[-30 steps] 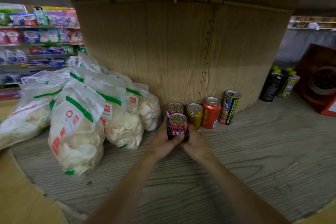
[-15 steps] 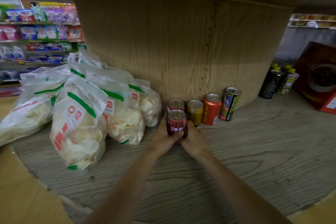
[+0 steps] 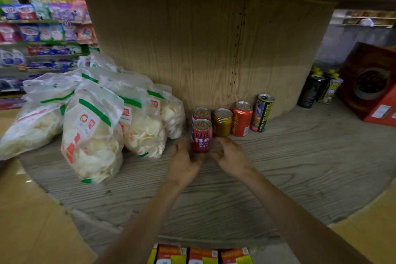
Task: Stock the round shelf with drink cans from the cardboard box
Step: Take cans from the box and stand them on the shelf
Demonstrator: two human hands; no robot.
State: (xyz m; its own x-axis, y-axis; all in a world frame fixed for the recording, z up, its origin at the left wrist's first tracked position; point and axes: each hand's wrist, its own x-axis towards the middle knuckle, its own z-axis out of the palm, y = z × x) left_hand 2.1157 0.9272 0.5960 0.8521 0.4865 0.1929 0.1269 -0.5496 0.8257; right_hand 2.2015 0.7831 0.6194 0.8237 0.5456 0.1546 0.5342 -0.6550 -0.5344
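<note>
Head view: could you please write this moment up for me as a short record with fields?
Front can: small red milk-drink can, upright on the grey wood-grain round shelf, before a matching red can
Back row: short gold can, orange-red can, tall yellow-and-black can, along the curved plywood core
Left hand: low at the front can's left; grip unclear, blurred
Right hand: low at its right; grip unclear
Left of cans: clear bags of white crackers

Dim shop w/ snack racks point(image 3: 42, 34) far L, tan floor point(image 3: 32, 221)
</note>
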